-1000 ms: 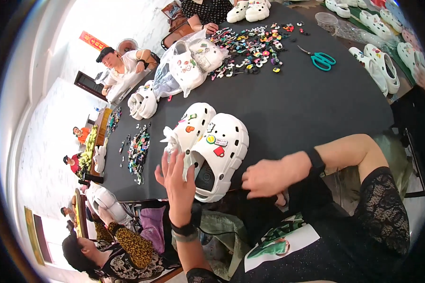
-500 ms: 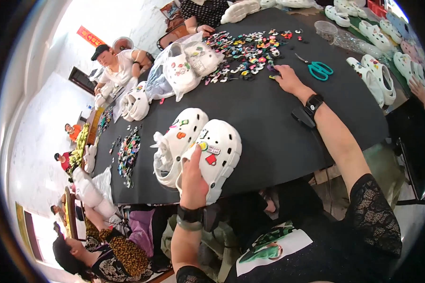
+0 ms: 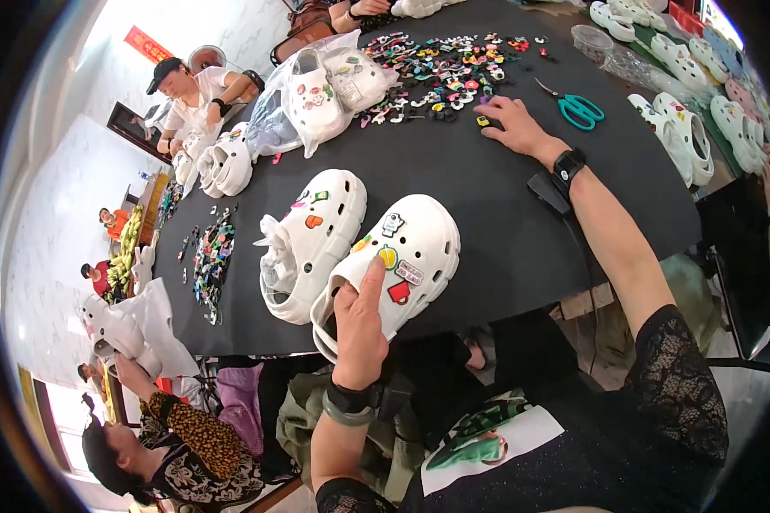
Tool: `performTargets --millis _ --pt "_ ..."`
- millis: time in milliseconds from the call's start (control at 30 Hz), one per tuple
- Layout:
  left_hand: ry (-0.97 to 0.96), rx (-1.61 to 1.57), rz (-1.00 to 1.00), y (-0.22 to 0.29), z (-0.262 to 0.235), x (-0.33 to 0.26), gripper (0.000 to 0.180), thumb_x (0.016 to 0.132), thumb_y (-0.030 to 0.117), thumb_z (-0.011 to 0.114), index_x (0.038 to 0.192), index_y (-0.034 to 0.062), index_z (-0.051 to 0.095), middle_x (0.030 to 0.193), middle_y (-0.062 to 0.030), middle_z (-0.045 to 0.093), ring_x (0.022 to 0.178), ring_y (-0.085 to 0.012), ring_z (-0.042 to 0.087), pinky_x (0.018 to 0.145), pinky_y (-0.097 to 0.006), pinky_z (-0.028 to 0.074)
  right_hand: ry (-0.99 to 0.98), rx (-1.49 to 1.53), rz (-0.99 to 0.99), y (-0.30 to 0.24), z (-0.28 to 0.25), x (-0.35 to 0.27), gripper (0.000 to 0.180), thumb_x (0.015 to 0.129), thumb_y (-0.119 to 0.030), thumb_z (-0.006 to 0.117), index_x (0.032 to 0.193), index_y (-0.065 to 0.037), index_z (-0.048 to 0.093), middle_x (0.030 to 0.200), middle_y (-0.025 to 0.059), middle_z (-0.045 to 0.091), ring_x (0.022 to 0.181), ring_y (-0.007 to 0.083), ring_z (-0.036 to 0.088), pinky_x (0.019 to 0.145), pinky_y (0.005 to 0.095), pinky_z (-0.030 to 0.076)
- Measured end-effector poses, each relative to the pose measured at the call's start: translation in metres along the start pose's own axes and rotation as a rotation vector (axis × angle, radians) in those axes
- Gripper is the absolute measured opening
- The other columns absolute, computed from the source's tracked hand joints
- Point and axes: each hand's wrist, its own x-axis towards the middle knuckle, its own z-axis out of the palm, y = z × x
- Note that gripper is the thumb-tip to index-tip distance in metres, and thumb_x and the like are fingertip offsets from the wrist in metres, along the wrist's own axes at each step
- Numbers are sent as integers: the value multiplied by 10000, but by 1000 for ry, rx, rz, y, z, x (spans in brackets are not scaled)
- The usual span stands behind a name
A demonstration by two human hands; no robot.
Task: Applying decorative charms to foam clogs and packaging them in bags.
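My left hand (image 3: 361, 329) is closed on a white clog (image 3: 419, 231), its thumb on the upper beside a yellow charm. This clog also carries a white figure charm, a lettered label charm and a red one. Its mate, another white clog (image 3: 321, 231) with charms and a wad of clear plastic in its opening, lies just left on the black table. My right hand (image 3: 518, 126) is low over the table at the near edge of the charm pile, fingers curled round a small dark-and-yellow shoe charm (image 3: 483, 121). A purple charm shows by its fingertips.
The colourful charm pile (image 3: 441, 73) spreads at the far side; a smaller pile (image 3: 214, 261) lies left. Teal scissors (image 3: 580, 111) rest right of my right hand. Bagged clogs (image 3: 316, 98) stand far left, more clogs (image 3: 684, 137) at right. Co-workers sit around the table.
The held clog has moved right and nearer, opening a gap from its mate. My right hand has shifted slightly left with its fingers more curled. The co-worker at lower left has lifted white clogs.
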Motion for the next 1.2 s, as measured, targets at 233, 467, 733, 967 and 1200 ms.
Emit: performTargets --millis 233,467,733,967,1200 --pt "-61 0 -75 6 -2 11 421 970 233 497 1296 -28 445 1177 -123 595 1019 -208 618 844 -341 531 -185 168 9 -4 -12 5 207 866 -224 604 1016 -105 684 936 59 651 860 247 576 797 356 455" --pt "-64 -105 -182 1 -18 27 419 960 223 505 1302 -12 446 1179 -140 599 1019 -234 626 841 -361 540 -426 1095 180 -135 -50 -13 135 858 -140 653 907 -17 678 807 12 659 732 91 600 670 244 486" --pt "-110 -160 -167 0 -19 31 379 946 198 517 1242 -37 491 1139 -129 617 977 -213 641 812 -330 542 -80 444 -710 -180 -43 -40 211 733 -129 716 921 -57 654 891 49 610 845 224 584 703 337 506" --pt "-158 -148 -202 6 -20 29 347 952 216 513 1198 -28 534 1078 -102 645 928 -173 654 793 -304 541 -83 400 -687 -182 -41 -48 221 714 -124 720 913 -77 637 911 27 600 849 214 590 700 321 514" --pt "-134 -161 -182 3 -24 32 354 940 180 529 1217 -36 481 1107 -147 619 927 -213 659 767 -327 569 -21 285 -806 -193 -48 -52 292 673 -91 750 939 -63 634 890 30 594 773 206 584 638 313 508"
